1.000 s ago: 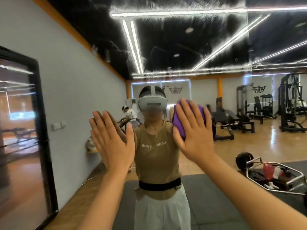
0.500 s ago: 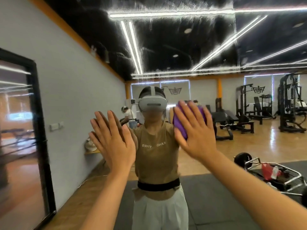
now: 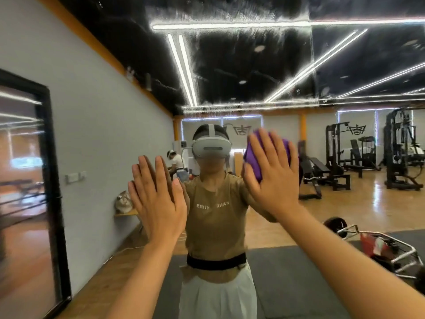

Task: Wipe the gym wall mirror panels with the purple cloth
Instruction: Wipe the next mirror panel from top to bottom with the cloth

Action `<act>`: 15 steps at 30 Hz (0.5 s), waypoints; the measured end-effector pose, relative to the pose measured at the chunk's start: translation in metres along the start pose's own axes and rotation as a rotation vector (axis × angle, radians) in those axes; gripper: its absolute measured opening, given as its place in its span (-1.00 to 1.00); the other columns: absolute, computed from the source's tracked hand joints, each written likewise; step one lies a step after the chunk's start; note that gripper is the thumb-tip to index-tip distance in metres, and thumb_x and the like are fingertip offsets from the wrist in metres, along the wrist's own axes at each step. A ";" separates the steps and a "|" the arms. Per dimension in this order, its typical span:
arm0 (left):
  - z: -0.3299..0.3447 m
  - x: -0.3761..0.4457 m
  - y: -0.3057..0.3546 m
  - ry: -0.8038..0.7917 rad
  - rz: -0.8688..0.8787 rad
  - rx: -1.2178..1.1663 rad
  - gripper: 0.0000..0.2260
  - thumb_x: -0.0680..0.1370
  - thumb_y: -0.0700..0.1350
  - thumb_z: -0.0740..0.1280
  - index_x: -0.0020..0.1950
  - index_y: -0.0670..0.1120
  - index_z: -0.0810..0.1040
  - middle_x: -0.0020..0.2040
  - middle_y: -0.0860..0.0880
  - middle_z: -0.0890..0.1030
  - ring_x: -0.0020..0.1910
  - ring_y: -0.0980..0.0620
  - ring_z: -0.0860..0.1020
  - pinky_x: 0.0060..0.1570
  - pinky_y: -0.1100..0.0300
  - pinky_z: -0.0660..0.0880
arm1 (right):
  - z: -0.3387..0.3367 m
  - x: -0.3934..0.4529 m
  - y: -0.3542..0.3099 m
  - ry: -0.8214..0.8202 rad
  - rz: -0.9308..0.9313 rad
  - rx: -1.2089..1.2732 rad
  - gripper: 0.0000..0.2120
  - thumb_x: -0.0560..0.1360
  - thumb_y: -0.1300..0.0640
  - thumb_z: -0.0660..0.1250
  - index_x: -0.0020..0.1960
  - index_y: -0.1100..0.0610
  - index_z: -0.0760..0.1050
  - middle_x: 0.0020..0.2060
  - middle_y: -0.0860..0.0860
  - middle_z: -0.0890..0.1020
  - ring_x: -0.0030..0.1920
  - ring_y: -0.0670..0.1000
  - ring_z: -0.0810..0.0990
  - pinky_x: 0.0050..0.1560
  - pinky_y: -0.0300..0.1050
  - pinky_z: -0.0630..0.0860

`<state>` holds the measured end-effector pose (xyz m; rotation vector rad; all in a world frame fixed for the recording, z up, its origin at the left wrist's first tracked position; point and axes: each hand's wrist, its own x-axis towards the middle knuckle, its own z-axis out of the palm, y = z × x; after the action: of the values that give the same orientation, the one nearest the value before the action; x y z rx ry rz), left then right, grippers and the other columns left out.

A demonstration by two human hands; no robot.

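Pressing a purple cloth [image 3: 253,155] flat against the wall mirror [image 3: 299,65], a person's right hand [image 3: 272,178] works at about head height, fingers straight and spread over the wad rather than curled round it. The cloth sits trapped between palm and glass, its purple edges showing past the fingertips and at the thumb side, so it lies directly under the fingers and slightly up and to the left of the palm. The left hand [image 3: 157,201] is laid bare against the same glass, lower and to the left, fingers straight and close together, holding nothing (it appears to serve only as a brace). Smears and streaks cloud the upper part of the mirror, well above both hands; the right hand is the nearer one and already carries the cloth. Judging from this, the next stroke should run upward, and flat pressure must be kept or the unpinched cloth could slip down.
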<state>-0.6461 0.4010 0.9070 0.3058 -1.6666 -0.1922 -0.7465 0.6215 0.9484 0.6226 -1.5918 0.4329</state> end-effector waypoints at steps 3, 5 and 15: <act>0.001 -0.001 0.002 -0.010 -0.005 0.015 -0.43 0.67 0.13 -0.06 0.66 -0.01 -0.05 0.66 -0.10 -0.09 0.64 -0.10 -0.13 0.58 -0.10 -0.19 | 0.003 -0.077 0.007 -0.051 -0.090 -0.024 -0.40 0.64 -0.13 0.08 0.63 0.07 0.16 0.63 0.05 0.15 0.62 0.12 0.11 0.57 0.24 0.02; 0.001 0.000 0.003 -0.016 -0.015 0.021 -0.42 0.67 0.12 -0.05 0.67 -0.01 -0.04 0.66 -0.10 -0.10 0.64 -0.09 -0.14 0.58 -0.10 -0.19 | 0.003 -0.116 0.012 -0.073 -0.141 -0.036 -0.43 0.67 -0.13 0.03 0.63 0.02 0.11 0.64 0.00 0.10 0.61 0.11 0.12 0.58 0.21 0.00; 0.000 -0.002 0.005 -0.032 -0.022 0.055 -0.40 0.67 0.15 -0.05 0.67 -0.02 -0.06 0.66 -0.13 -0.10 0.64 -0.10 -0.15 0.58 -0.11 -0.19 | -0.010 -0.049 0.026 -0.101 -0.027 0.000 -0.41 0.65 -0.14 0.02 0.63 0.06 0.14 0.63 0.04 0.15 0.62 0.08 0.08 0.60 0.11 -0.11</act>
<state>-0.6462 0.4066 0.9063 0.3642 -1.7028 -0.1686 -0.7532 0.6547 0.9032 0.6734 -1.6770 0.3866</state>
